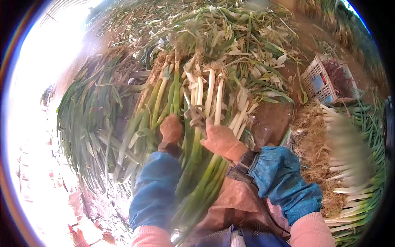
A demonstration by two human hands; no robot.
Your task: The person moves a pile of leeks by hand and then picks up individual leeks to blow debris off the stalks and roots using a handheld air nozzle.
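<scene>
My left hand (170, 128) is closed round the green part of a leek (176, 88), whose root end points away from me. My right hand (223, 140) is beside it, over several pale leek stalks (219, 99), with its fingers curled. A grey-brown bent thing (196, 117) shows at its fingertips; I cannot make out what it is or how firmly it is gripped. More leeks (197, 164) lie under both hands, their green leaves running towards my body.
Long green leaves (90, 111) are heaped on the left. Stripped leaves and trimmings (230, 33) form a pile ahead. On the right stand a white plastic crate (323, 80) and a row of leeks (349, 203) with brown roots (314, 152). Bare brown soil (269, 123) shows between.
</scene>
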